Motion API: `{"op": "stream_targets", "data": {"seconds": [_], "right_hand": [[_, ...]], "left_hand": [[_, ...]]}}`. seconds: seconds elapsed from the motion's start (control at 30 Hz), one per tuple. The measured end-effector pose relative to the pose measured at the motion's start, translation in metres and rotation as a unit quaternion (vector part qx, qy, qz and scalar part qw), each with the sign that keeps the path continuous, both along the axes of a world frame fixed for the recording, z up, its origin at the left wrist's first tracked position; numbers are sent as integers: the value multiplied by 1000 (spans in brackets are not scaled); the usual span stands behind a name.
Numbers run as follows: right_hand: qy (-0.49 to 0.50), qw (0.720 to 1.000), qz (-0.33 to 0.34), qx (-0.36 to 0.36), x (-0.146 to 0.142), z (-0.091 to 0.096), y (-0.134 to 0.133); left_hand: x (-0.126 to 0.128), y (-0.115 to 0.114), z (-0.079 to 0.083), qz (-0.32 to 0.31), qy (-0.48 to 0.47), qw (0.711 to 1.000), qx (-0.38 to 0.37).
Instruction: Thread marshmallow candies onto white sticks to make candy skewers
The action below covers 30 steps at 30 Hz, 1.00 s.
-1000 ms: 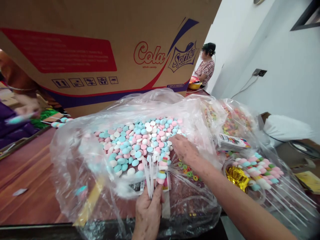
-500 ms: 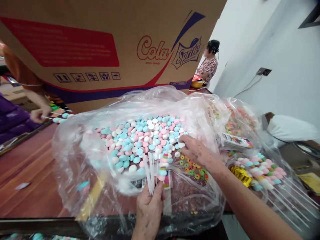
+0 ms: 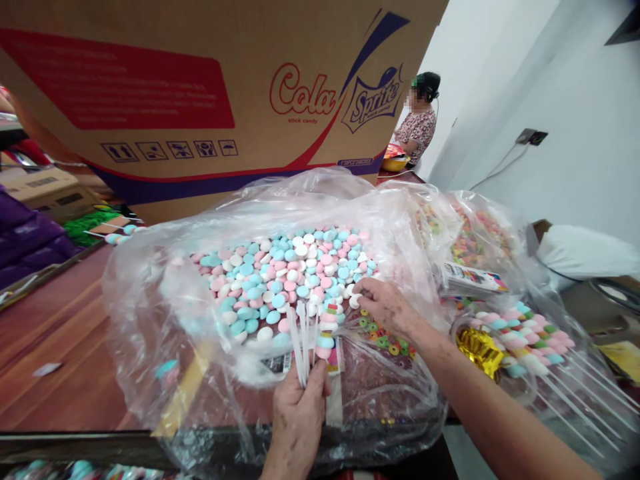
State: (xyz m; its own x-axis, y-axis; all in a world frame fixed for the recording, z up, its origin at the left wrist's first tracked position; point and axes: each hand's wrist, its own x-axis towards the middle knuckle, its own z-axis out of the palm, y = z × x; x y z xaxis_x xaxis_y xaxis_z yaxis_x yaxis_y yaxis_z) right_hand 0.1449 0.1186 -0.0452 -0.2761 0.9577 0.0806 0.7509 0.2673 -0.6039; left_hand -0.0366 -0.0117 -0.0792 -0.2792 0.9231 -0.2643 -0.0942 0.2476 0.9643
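Note:
My left hand (image 3: pixel 300 407) is closed round a bundle of white plastic sticks (image 3: pixel 299 343), which point upward. One stick in the same grip carries a stack of pink, blue, white and coloured candies (image 3: pixel 326 331). My right hand (image 3: pixel 384 303) is at the right edge of a heap of round pink, blue and white candies (image 3: pixel 287 260). Its fingers are curled together against white candies (image 3: pixel 355 301); whether one is between the fingertips is hidden. Just below that hand lie small coloured ring candies (image 3: pixel 383 337). Heap and rings lie on a clear plastic bag (image 3: pixel 200 400).
A big cardboard box (image 3: pixel 175 80) stands behind the heap. To the right are finished candy skewers (image 3: pixel 525 333), gold twist ties (image 3: pixel 477 352), a stack of printed packets (image 3: pixel 470 279) and bagged candies (image 3: pixel 465 230). Farther back sits a person (image 3: pixel 420 127). A few skewers (image 3: pixel 120 235) lie at left.
My right hand has shifted slightly left and down at the heap's edge. My left hand keeps its sticks almost in place. Another person's hand at the far left has gone from view.

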Motion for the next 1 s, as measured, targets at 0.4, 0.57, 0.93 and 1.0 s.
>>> {"op": "stream_targets", "data": {"seconds": [0.4,0.57,0.93,1.0], "right_hand": [[-189,981,26,12,-27,7,-10],[-89,995,43,-1,-20,-3,-11],[432,884,-5,-177,-9,-1,-18],[452,873,-8,-182,-8,-2,-20]], "left_hand": [[0,0,4,6,20,1000,10],[1,1,3,8,25,999,24],[0,2,3,-42,112,992,35],[-1,2,5,-51,119,991,33]]}}
